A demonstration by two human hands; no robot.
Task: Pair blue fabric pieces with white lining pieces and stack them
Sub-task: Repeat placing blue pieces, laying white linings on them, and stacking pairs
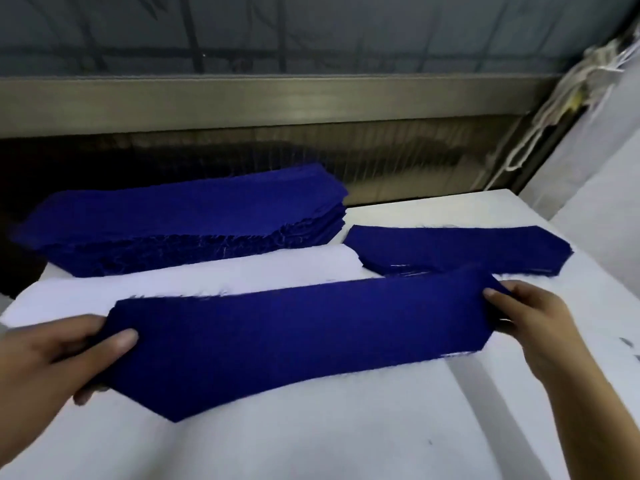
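Left hand: I see my left hand (62, 351) gripping the left end of the blue piece (287, 341), thumb on top and fingers curled underneath.
Right hand: my right hand (526, 317) pinches the right end of the same piece, thumb on its upper face.
Blue piece: it is stretched flat between both hands, low over the white surface (346, 445), just in front of the white lining stack (207, 278). I cannot tell whether it touches the surface.
White lining stack: it lies between the blue piece and the tall blue stack (180, 216). Its near edge is partly hidden by the blue piece.
Tall blue stack: many layers, at the far left, right behind the lining.
Low pile: a low pile (457, 249) sits at the far right, blue on top, with white fraying showing at its edges.
Background: a window frame (277, 98) runs behind the surface.
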